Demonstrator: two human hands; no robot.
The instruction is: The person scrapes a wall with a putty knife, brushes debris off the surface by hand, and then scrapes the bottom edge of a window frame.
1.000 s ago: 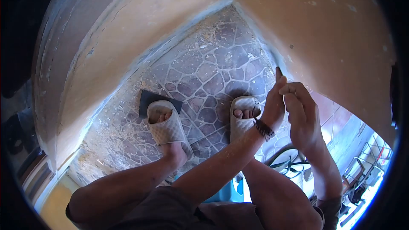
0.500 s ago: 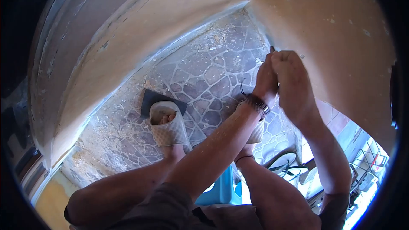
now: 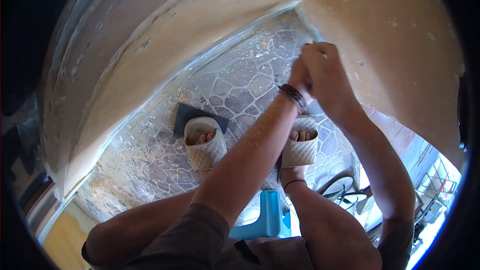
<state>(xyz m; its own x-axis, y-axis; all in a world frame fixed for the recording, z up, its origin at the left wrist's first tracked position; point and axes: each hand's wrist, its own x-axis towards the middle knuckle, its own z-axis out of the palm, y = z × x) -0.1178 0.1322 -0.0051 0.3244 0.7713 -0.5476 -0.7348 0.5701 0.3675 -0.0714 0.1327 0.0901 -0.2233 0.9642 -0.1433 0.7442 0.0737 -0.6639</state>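
Observation:
My left hand (image 3: pixel 298 76), with a dark band on its wrist, is closed close to the base of the right-hand wall (image 3: pixel 387 45). Against it and partly over it, my right hand (image 3: pixel 324 70) is closed too, its knuckles facing up. Whatever the two hands grip is hidden by the fingers. Beneath them lies the stone-patterned floor (image 3: pixel 237 101), strewn with pale flakes and dust. The wall's paint is worn, with several chipped spots.
A dark flat sheet (image 3: pixel 183 117) lies partly under my left slipper (image 3: pixel 205 145). My right slipper (image 3: pixel 302 151) is beside my forearm. Below me is a blue plastic stool (image 3: pixel 270 213). Sandals (image 3: pixel 338 187) and a wire rack (image 3: pixel 441 185) are at the lower right. A curved, peeling wall (image 3: pixel 125 75) rises on the left.
Both hands have shifted up and left in the view. A thin dark tip that stuck out above them earlier no longer shows clearly. My right slipper has come into fuller view.

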